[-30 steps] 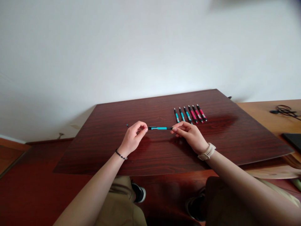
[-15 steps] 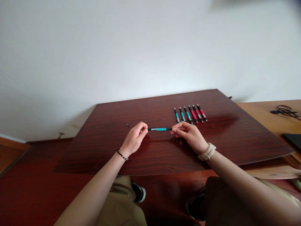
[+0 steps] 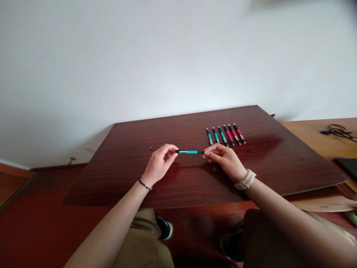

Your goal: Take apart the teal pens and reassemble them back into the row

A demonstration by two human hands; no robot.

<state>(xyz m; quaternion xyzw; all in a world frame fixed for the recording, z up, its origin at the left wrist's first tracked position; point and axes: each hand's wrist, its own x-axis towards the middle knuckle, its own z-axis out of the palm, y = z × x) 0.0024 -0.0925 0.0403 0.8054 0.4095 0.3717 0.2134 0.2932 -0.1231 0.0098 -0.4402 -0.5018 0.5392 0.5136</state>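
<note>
Level above the table, a blue and black pen (image 3: 191,152) stretches between my two hands. The thumb and fingers of my left hand (image 3: 159,163) pinch its black left end. My right hand (image 3: 224,160) is closed on the black right end, fingertips hiding the very tip. Beyond my right hand lies a row of pens on the table, blue pens (image 3: 216,136) on the left and pink pens (image 3: 234,134) on the right, their silver tips facing the wall. A tiny blue and black piece (image 3: 151,148) rests left of my left hand; its kind is too small to tell.
The dark wooden table (image 3: 134,137) stands against a white wall (image 3: 167,59). On its right is a lighter wooden surface (image 3: 306,137) with a coiled black cable (image 3: 338,131) and a dark flat object (image 3: 347,165). My legs and shoes are below the table's front edge.
My left hand's fingertips have shifted slightly right along the pen and their grip looks a little more spread. My right hand and the row of pens stay where they were.
</note>
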